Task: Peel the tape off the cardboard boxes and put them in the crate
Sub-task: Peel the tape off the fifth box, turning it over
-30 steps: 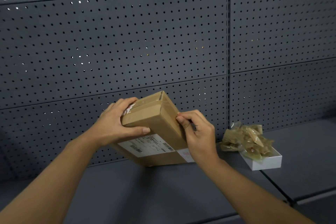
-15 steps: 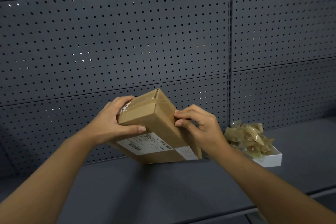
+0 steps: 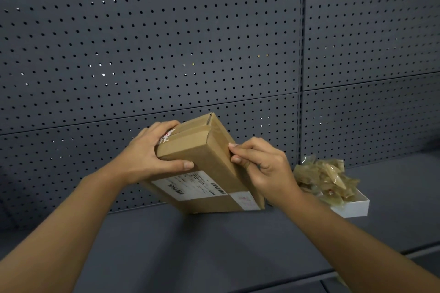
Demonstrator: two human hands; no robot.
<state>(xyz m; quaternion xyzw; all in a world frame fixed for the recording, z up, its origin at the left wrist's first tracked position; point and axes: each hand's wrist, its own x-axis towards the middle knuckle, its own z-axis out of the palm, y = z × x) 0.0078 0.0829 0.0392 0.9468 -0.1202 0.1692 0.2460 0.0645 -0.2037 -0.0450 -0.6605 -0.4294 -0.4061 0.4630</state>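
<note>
A brown cardboard box (image 3: 204, 162) with a white shipping label stands tilted on its lower edge on the dark grey shelf (image 3: 214, 245). Clear brown tape runs along its top seam and down its right side. My left hand (image 3: 152, 154) grips the box's upper left end, thumb across the front face. My right hand (image 3: 259, 164) presses against the box's right side, thumb and forefinger pinched together at the tape edge there. To the right, a low white tray (image 3: 352, 207) holds a heap of crumpled peeled tape (image 3: 326, 176).
A dark grey pegboard wall (image 3: 166, 54) rises right behind the shelf. A vertical seam (image 3: 301, 54) divides the wall panels. The shelf's front edge runs along the lower right.
The box has tipped a little more and shifted slightly left and up. My right hand has slid up its right side and turned, fingers now pinching at the tape edge.
</note>
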